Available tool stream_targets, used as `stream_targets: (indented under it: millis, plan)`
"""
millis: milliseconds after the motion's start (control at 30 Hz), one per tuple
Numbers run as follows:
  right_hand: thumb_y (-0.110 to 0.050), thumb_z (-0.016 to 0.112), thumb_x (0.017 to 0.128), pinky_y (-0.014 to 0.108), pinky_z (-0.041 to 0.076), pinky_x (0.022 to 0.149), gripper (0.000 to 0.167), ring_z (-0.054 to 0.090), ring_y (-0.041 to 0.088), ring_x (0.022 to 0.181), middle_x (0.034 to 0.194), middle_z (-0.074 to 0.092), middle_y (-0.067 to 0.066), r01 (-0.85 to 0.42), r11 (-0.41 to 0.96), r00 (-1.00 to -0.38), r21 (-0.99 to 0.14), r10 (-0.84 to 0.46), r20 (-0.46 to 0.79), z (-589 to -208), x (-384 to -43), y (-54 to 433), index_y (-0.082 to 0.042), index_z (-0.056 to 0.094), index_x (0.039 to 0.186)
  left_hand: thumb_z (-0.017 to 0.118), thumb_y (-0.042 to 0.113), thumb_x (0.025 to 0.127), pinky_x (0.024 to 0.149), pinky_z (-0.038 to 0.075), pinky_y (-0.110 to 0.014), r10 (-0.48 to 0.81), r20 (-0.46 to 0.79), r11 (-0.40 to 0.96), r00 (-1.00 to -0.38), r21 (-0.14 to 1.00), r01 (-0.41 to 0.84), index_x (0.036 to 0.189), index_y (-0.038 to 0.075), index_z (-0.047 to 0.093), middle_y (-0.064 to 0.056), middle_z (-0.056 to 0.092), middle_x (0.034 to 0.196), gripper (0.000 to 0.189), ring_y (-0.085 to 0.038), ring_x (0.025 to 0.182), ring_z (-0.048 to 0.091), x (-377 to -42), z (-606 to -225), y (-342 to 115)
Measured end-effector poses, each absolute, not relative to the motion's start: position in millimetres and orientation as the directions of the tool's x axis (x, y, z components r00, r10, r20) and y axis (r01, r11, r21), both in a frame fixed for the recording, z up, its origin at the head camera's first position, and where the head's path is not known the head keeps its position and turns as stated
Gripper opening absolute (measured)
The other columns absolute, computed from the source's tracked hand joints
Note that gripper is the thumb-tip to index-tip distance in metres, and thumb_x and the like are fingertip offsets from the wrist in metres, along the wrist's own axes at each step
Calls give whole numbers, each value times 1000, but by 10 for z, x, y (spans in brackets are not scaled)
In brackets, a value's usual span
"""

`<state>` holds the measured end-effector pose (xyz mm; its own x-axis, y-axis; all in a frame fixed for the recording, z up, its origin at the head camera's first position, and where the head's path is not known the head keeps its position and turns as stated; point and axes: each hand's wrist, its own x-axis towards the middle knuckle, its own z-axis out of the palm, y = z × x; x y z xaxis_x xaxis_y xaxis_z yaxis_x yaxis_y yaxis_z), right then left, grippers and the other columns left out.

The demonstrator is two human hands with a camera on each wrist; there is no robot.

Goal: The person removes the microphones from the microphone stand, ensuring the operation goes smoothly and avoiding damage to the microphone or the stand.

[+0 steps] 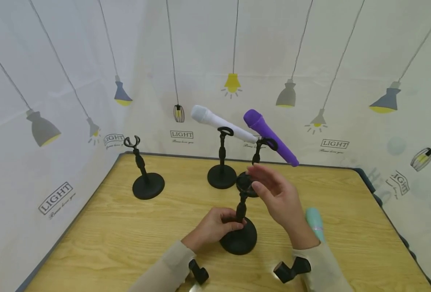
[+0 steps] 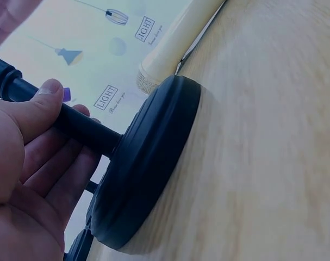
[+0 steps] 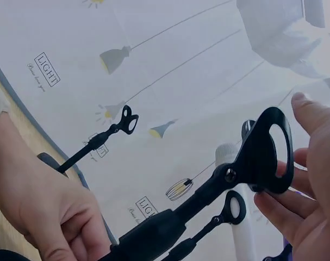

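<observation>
A black desktop microphone stand [image 1: 239, 240] stands upright on its round base at the front of the table. Its pole is gripped low down by my left hand [image 1: 215, 225], thumb on one side and fingers round the other, as the left wrist view shows. My right hand [image 1: 280, 198] is up at the stand's clip [image 3: 265, 152]. There its fingertips reach the clip's edge, while the thumb stays apart from it. Whether the fingertips press on the clip I cannot tell. A turquoise microphone [image 1: 314, 221] lies on the table beside my right wrist, partly hidden by it.
Behind, a white microphone [image 1: 228, 125] and a purple microphone [image 1: 273, 138] rest tilted in two black stands [image 1: 221, 177]. Another black stand [image 1: 148, 186] with a bare clip stands at the left. A printed cloth backdrop [image 1: 208, 48] rises behind the wooden table [image 1: 106, 239].
</observation>
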<state>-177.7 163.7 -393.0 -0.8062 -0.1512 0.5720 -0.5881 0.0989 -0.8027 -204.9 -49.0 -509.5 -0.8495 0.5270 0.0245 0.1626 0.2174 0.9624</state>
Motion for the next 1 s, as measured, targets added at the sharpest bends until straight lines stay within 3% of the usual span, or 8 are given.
stream_targets:
  millis: [167,267,600,1000]
  plan:
    - [7,65,103,18,56,103,33,71,2,122,130,73,24,-640,138,-767,-756,-163,620,-3871,-1799,1581,5,67,135,79,18,101,93,61,-22,540,29,210,-841,963,168,111,17,84,1,84,110,12,-9,106,78,-2052,-5103,-482]
    - [12,66,100,17,56,103,30,71,1,118,124,72,28,-669,145,-743,-729,-158,650,-3882,-1811,1563,8,70,129,79,18,101,93,62,-22,542,30,209,-840,963,169,111,17,84,0,84,110,12,-9,106,78,-2054,-5110,-485]
    - [9,72,97,13,56,88,25,69,-1,108,116,76,20,-676,233,-734,-699,-125,668,-4008,-1803,1546,0,77,120,79,16,100,93,61,-21,539,55,203,-841,960,193,111,11,83,-8,84,111,13,-11,106,79,-2054,-5105,-492]
    - [8,70,99,12,56,92,25,68,-2,112,122,73,23,-642,206,-764,-738,-99,637,-4064,-1765,1521,2,76,123,79,18,100,94,62,-24,540,46,207,-840,961,185,112,14,83,-3,84,111,13,-10,106,78,-2063,-5106,-496]
